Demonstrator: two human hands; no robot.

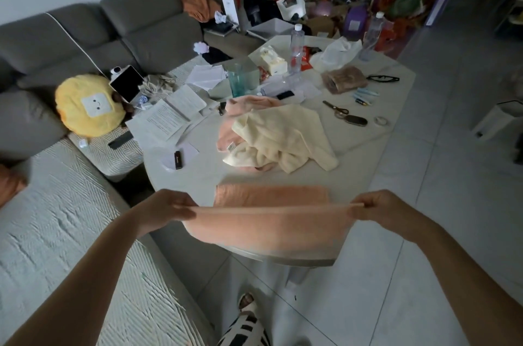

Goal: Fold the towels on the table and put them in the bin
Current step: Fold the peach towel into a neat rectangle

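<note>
I hold an orange-pink towel (266, 229) stretched flat over the near edge of the white table (203, 184). My left hand (167, 208) pinches its left corner and my right hand (376, 208) pinches its right corner. The towel's far part lies on the table and its near part hangs in front of the edge. Behind it a cream towel (285, 136) lies crumpled on top of a pink towel (246, 106). A brown towel (343, 79) sits further back on the right. A white bin (271, 27) stands beyond the table.
Papers (169, 116), a green glass (236, 79), water bottles (295, 48), a tissue box (273, 61), scissors (336, 111), glasses (383, 79) and a black lighter (178, 159) crowd the table. A grey sofa (127, 28) with a yellow plush (87, 108) runs along the left. Tiled floor lies on the right.
</note>
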